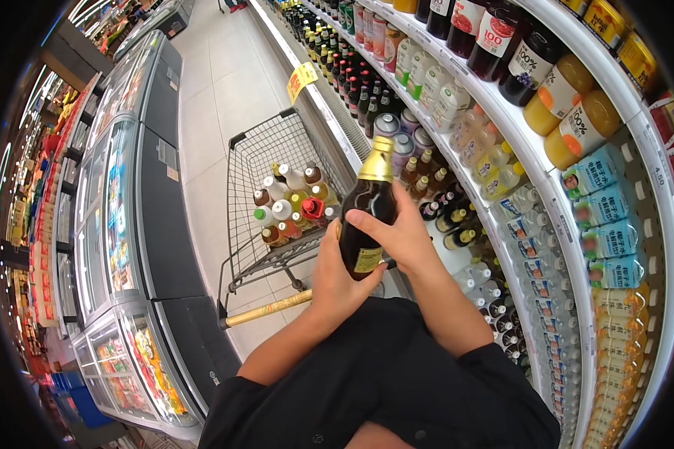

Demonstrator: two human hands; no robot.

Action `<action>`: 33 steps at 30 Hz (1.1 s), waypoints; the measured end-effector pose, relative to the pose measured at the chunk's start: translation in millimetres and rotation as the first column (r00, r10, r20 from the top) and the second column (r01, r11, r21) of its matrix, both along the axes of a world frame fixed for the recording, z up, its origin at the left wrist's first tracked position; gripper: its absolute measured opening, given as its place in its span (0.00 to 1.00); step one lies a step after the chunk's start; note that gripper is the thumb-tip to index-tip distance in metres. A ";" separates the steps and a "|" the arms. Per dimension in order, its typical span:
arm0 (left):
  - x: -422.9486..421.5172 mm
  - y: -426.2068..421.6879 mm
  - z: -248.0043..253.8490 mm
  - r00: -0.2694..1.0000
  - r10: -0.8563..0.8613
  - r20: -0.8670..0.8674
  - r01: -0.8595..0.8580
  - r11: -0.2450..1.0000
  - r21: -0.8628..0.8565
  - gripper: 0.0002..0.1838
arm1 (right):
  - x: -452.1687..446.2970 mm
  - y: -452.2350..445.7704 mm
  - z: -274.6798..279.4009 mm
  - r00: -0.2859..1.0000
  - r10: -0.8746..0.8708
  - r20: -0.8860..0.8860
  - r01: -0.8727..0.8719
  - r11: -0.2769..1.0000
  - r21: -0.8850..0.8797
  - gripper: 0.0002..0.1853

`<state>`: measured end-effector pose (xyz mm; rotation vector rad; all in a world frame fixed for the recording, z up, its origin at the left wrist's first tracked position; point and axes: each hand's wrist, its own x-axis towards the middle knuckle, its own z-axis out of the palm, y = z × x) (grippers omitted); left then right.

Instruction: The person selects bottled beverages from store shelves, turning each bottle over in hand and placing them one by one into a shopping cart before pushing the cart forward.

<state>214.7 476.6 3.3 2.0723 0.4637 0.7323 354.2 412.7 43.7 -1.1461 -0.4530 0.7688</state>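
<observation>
A dark glass bottle [365, 200] with gold foil round its neck and a yellowish label is tilted in front of me, held in both hands. My left hand [335, 258] wraps round its lower part. Higher up, my right hand [398, 228] grips its side, thumb across the glass. Just beyond stands a wire shopping cart [240, 161] with a yellowish handle bar [269, 307]. Inside the cart, several bottles [281, 210] with white, green, red and yellow caps are grouped together.
Drink shelves [494, 82] curve along the right, holding juice bottles [565, 93], blue drink packs [606, 217] and dark bottles [363, 101]. Glass-topped freezers [108, 202] line the left side. Tiled floor [202, 67] runs between them. A yellow tag [302, 81] sticks out from the shelf edge.
</observation>
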 end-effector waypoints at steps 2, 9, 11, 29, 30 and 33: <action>0.2 -4.6 3.0 0.980 0.104 -0.170 -0.075 0.982 0.172 0.56 | 0.5 3.3 -2.8 0.998 -0.050 0.036 0.054 0.988 -0.145 0.25; -10.6 17.4 3.1 0.981 -0.160 -0.108 0.142 0.977 -0.161 0.72 | 13.5 -4.3 -22.4 0.968 0.003 -0.250 0.029 0.992 0.124 0.29; -11.6 36.2 -5.3 0.950 -0.313 0.006 0.290 0.873 -0.392 0.73 | 21.0 -7.4 -23.8 0.940 0.147 -0.309 -0.066 0.964 0.256 0.35; -5.2 13.8 5.6 0.975 -0.197 0.101 0.219 0.784 -0.581 0.46 | 21.6 -3.1 -1.4 0.984 0.170 0.052 -0.173 0.982 0.076 0.35; -5.3 13.2 5.2 0.976 -0.193 0.102 0.216 0.787 -0.578 0.46 | 18.3 -0.9 3.4 0.983 0.158 0.094 -0.164 0.984 0.066 0.35; -7.0 11.9 1.3 0.999 -0.038 0.011 0.039 0.979 -0.198 0.50 | 6.7 0.8 8.2 0.989 0.133 0.069 -0.131 0.991 -0.037 0.33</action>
